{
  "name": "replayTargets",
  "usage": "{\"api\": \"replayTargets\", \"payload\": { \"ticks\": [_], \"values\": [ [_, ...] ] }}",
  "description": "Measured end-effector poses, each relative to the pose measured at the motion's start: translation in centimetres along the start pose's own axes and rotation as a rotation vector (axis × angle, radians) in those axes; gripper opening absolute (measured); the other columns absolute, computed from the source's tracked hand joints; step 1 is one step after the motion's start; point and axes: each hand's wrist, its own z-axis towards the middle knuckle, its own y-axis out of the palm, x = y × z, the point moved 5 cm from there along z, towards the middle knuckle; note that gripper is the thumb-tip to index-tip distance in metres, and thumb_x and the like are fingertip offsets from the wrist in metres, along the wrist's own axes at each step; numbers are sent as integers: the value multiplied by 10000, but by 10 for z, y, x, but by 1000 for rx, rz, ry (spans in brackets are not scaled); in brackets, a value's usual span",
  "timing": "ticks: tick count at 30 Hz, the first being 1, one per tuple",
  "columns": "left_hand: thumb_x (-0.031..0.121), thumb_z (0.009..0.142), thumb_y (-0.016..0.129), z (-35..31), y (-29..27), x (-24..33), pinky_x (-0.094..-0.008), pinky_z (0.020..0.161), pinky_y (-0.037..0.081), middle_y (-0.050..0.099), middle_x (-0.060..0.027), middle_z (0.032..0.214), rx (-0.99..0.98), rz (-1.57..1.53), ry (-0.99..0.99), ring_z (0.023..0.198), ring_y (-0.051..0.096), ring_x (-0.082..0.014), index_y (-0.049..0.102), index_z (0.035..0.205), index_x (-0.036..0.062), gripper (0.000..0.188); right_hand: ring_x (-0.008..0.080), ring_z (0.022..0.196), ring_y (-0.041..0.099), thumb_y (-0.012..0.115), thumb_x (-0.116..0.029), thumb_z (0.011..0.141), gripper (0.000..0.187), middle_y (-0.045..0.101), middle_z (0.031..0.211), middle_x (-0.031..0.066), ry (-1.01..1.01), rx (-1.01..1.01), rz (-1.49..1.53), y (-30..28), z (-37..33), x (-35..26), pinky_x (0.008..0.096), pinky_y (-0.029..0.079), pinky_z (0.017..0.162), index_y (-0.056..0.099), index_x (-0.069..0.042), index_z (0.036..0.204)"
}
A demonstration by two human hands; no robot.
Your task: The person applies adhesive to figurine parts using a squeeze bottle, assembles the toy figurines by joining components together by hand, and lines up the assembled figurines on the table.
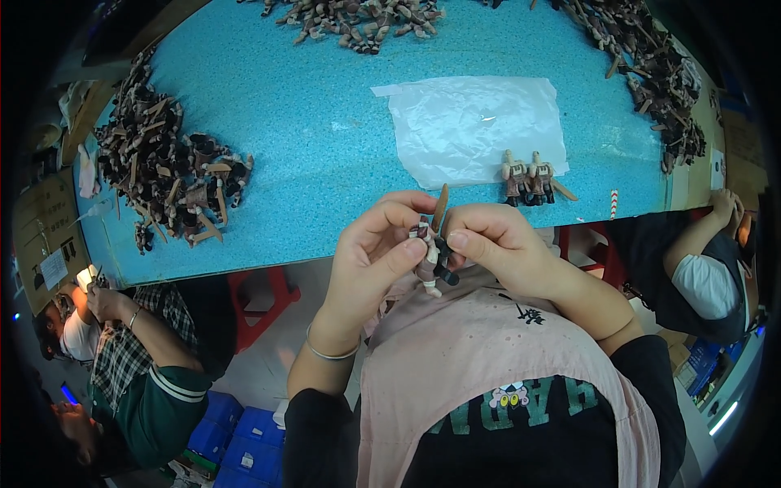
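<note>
Between my two hands, just off the table's front edge, is a small toy figure [429, 260] with cream, maroon and dark parts. My left hand [376, 252] pinches its cream and maroon side between thumb and fingers. With thumb and bent fingers, my right hand [495, 244] grips the figure's dark side. A brown blade-shaped piece [441, 209] sticks up from the figure between the hands; what joins it there is hidden by my fingers. Two similar figures [527, 177] lie side by side on the table, to the right beyond my right hand.
A white plastic sheet [476, 122] lies on the blue table [317, 163]. Heaps of figures sit at the left [163, 163], far middle [358, 20] and right [659, 81]. People work on both sides. Red stools [264, 305] and blue bins [248, 447] stand below.
</note>
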Motion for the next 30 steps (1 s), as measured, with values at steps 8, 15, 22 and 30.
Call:
{"api": "replayTargets", "payload": {
  "ticks": [8,15,22,30],
  "values": [
    [-25,860,604,-4,10,-3,-308,925,446,483,-122,1240,-7,79,125,1077,523,-159,524,1033,-2,191,142,650,494,567,-211,935,262,527,682,50,-117,32,-330,-7,3,-10,282,409,616,542,-2,779],
    [38,837,663,-11,13,8,-349,980,399,470,-134,1201,180,133,373,1152,478,-206,493,1103,29,315,191,782,527,682,-137,833,237,535,906,77,-269,126,-403,1,3,-16,303,443,681,525,-31,974],
    [256,770,753,-5,11,11,-397,1061,309,426,-176,1324,-107,170,131,1303,371,-281,572,1155,20,487,212,959,561,695,-46,790,375,540,1039,109,-286,124,-313,5,-3,-18,330,464,842,492,-21,1104],
    [219,746,775,-5,9,17,-451,1064,307,498,-147,1272,-82,403,371,1316,360,-340,627,1048,21,390,291,970,552,630,-6,800,436,534,1048,142,-470,25,-558,11,3,-35,361,459,845,507,-15,1219]
  ]
}}
